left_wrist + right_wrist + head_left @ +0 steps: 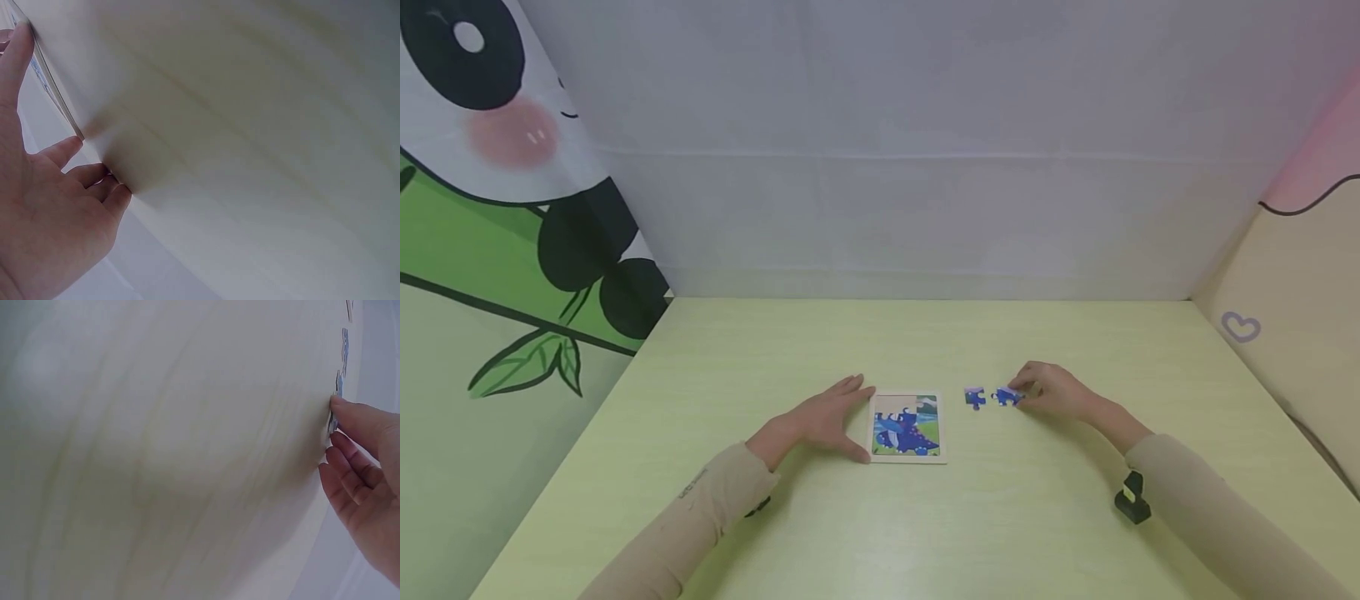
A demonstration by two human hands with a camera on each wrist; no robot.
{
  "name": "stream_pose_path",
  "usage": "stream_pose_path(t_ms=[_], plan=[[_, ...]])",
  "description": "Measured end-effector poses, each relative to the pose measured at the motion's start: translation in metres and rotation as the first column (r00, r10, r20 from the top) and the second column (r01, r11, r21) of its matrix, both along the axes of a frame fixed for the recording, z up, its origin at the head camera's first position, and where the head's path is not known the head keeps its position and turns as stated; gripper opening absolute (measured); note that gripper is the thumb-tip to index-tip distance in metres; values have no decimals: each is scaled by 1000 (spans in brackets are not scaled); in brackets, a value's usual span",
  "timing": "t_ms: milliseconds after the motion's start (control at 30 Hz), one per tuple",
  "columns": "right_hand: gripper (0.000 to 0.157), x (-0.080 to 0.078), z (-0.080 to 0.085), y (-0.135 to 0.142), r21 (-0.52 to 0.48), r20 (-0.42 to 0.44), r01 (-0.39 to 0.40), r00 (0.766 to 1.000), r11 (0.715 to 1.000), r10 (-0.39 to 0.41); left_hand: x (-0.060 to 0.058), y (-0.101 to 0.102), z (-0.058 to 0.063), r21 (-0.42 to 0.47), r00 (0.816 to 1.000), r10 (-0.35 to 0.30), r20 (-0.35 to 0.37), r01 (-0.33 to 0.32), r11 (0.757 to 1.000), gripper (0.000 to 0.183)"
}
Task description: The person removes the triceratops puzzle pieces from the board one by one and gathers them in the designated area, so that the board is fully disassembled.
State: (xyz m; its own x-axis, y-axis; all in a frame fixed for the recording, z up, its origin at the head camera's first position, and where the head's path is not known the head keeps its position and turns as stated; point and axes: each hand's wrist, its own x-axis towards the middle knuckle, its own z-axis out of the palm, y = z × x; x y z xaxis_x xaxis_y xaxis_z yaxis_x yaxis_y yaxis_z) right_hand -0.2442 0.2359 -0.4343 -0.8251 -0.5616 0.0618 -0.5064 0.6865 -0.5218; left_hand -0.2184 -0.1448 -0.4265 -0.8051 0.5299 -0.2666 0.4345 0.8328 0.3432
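- Left wall: painted figure with a black eye patch and pink cheek (512, 133), standing beyond the tabletop's left edge.
- Left sleeve (692, 521): beige, extending over the left part of the tabletop (820, 533).
- Left hand (826, 421): thumb and fingers spread wide, the tips at the left side of the puzzle board, grasping nothing.
- Puzzle board (908, 459): flat, about midway between the tabletop's left and right edges; light frame, blue dinosaur picture. The upper left and upper middle of the picture area show bare backing; the upper right corner is filled.
- Loose puzzle piece (974, 397): flat, right of the board, apart from it.
- Gripped puzzle piece (1004, 396): just right of the loose one, in a near-level row with it, at the tabletop.
- Right hand (1058, 390): narrow, thumb and fingertip pinching that piece at its right end.
- Right sleeve (1217, 500): beige, with a black device (1132, 498) beside the cuff, toward the tabletop's right edge.
- Right wall: small purple heart (1241, 327) beyond that edge.
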Motion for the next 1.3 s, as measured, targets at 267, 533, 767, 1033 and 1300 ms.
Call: stream_pose_path(t_ms=[267, 533, 767, 1033, 1300], plan=[[24, 1, 3, 0, 10, 5, -3, 1000, 1000, 3, 0, -1, 0, 12, 1000, -9, 1, 8, 1000, 103], [29, 2, 3, 3, -62, 17, -29, 999, 998, 30, 0, -1, 0, 17, 1000, -12, 2, 12, 1000, 103], [30, 0, 8, -3, -83, -19, -44, 999, 996, 43, 0, -1, 0, 18, 1000, -13, 3, 12, 1000, 103], [32, -2, 12, -40, 6, 43, -11, 999, 1000, 11, 0, -2, 1, 23, 1000, -27, 3, 26, 999, 104], [31, -1, 12, -82, -10, 70, -55, 996, 998, 56, 0, -1, 2, 27, 1000, -30, 2, 30, 999, 104]])
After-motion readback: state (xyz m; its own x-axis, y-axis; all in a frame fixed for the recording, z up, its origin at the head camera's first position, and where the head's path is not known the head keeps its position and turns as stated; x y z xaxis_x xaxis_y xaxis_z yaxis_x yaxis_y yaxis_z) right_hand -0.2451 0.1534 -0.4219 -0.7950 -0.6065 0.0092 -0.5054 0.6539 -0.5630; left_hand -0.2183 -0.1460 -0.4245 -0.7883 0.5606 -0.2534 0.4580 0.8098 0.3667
